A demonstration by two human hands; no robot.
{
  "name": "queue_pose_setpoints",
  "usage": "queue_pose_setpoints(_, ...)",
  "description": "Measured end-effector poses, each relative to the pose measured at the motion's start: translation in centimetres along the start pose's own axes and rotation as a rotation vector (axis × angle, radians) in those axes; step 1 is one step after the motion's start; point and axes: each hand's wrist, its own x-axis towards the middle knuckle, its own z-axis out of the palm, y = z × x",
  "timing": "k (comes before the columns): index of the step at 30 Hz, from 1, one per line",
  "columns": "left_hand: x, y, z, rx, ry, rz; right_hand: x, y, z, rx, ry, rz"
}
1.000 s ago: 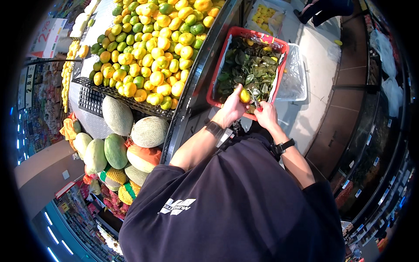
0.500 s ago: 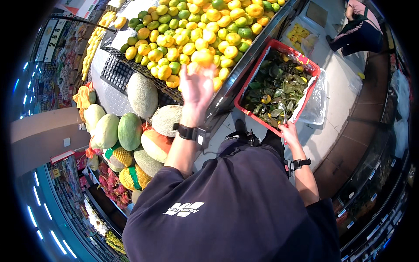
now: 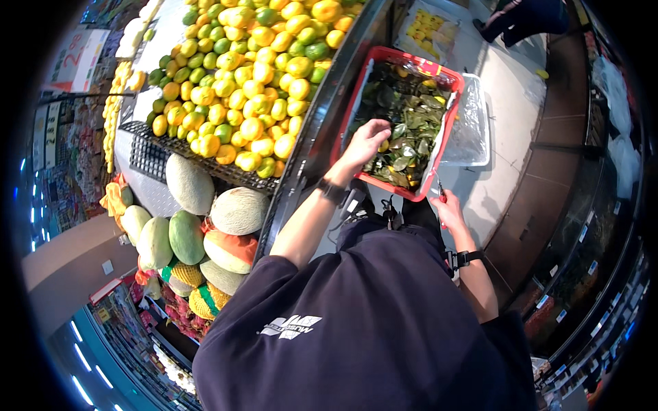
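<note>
The left hand was down inside the red basket, fingers curled over the green leaves near the basket's near-left corner; a small yellow fruit showed just beside the fingertips, but whether the hand gripped it or only leaves could not be told. The right hand was at the basket's near rim, closed around a small red-handled tool whose kind was too small to make out. The basket stood between the fruit stand and the floor, tilted toward the person, and was filled with leaves and a few yellow fruits. A clear plastic bag hung against its right side. To the left of the basket, a heap of yellow and green citrus lay on the stand, over a black crate. Below the crate, melons were stacked, some pale and netted, some green. Both wrists bore black bands. Another person's dark sleeve appeared at the top edge, well apart from the basket.
</note>
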Motion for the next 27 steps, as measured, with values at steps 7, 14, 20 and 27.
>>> queue_pose_setpoints(7, 6.7, -19.1, 3.1, 0.849, 0.125, -0.331, -1.7, 6.1, -7.0, -0.012, 0.008, 0.250)
queue_pose_setpoints(14, 9.2, -19.6, 6.2, 0.932, 0.421, -0.472, -2.2, 13.3, -13.0, -0.090, 0.096, 0.341)
queue_pose_setpoints(20, 11.7, -16.8, 8.3, 0.634, 0.783, -0.804, -1.1, 16.6, -15.5, 0.003, 0.060, 0.374)
queue_pose_setpoints(27, 9.1, -15.8, 7.6, 0.162, 0.874, -0.479, 1.1, 10.9, -15.8, -0.024, 0.098, 0.208)
